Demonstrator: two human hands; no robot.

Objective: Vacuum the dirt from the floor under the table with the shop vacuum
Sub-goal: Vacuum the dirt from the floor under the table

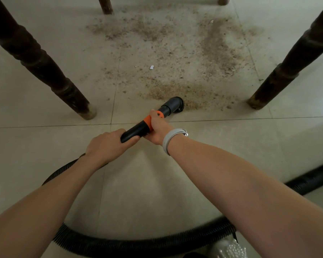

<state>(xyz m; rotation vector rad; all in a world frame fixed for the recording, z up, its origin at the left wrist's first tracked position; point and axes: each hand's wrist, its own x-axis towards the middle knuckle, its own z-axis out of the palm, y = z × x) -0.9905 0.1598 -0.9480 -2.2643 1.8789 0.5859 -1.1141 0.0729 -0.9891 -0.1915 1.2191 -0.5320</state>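
Observation:
Brown dirt (177, 53) is spread over the pale floor tiles between the table legs, thickest in a band near the nozzle. A black vacuum wand (136, 130) with an orange collar ends in a round black nozzle (172, 105) that touches the floor at the near edge of the dirt. My left hand (106, 145) grips the rear end of the wand. My right hand (158, 127) grips the orange collar and wears a grey wristband. The ribbed black hose (138, 245) loops back from the wand, behind my left forearm, and across the floor in front of me.
Dark turned table legs stand at the left (45, 71) and right (287, 66), with two more at the far side (105, 5) (223, 0). A small white scrap (151, 67) lies in the dirt. The hose runs off to the right (313, 180).

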